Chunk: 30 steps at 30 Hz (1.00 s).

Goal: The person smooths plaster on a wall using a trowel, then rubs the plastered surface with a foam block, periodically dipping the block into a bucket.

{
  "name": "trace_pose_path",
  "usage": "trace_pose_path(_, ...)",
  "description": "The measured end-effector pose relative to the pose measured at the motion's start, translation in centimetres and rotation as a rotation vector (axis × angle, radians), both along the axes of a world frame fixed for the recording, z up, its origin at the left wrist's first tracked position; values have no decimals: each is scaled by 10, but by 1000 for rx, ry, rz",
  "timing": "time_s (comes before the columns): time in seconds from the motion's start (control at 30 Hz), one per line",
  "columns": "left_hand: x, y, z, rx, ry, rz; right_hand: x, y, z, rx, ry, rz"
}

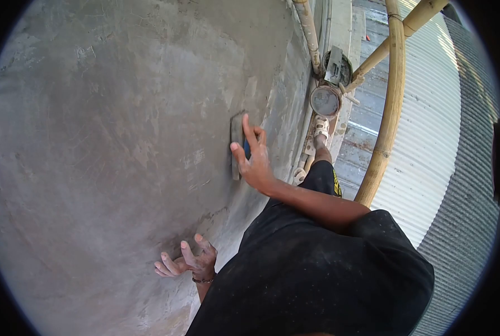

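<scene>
My right hand grips a flat trowel by its blue handle, with the blade against the grey plastered wall. Its thumb and a finger stretch along the blade. Lower in the view, my left hand is beside the wall with its fingers spread and nothing held. Damp and lighter patches mark the plaster around both hands.
At the upper right, a round container of grey material stands beside a dark bucket with another trowel on it. Bamboo poles cross on the right. Beyond them lies corrugated roofing. My sandalled foot is near the container.
</scene>
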<state>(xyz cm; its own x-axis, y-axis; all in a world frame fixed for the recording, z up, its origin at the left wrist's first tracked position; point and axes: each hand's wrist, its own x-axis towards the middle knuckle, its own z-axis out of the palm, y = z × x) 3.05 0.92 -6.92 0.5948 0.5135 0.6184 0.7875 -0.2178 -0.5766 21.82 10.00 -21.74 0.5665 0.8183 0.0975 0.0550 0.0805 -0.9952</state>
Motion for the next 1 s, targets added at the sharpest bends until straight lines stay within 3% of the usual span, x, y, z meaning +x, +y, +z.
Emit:
trace_pose_path(0.03,0,0,1,-1,0,-4,-13,-18,9,10,-202,32)
trace_pose_path(0.07,0,0,1,-3,-9,0,-11,-12,6,12,-199,29)
trace_pose_path(0.23,-7,-4,-1,-6,-3,-26,56,58,21,-84,224,-79)
trace_pose_path(0.3,-8,0,-4,-2,-98,-74,26,26,-2,-55,166,-55)
trace_pose_path(0.37,0,0,-1,7,-64,-36,-20,-29,-37,167,-310,140)
trace_pose_path(0.4,2,-1,0,1,-19,4,-17,-26,-37,168,-308,145)
trace_pose_path(0.5,4,2,1,11,17,-74,0,-2,-26,201,-268,110)
trace_pose_path(0.57,13,6,8,1,101,-70,19,28,1,62,70,-23)
trace_pose_path(0.63,14,6,12,14,184,-88,7,5,-34,91,0,-5)
trace_pose_path(0.7,13,6,9,29,134,-94,-7,-31,-74,150,-328,224)
trace_pose_path(0.77,12,8,6,25,93,-93,3,-20,-58,161,-362,190)
trace_pose_path(0.83,7,2,2,-17,62,-76,4,5,-36,-50,93,-27)
trace_pose_path(0.87,4,1,1,-19,6,-71,5,20,-43,-111,131,-154)
trace_pose_path(1.0,-1,2,-1,18,-66,-3,-19,-25,-32,-131,64,128)
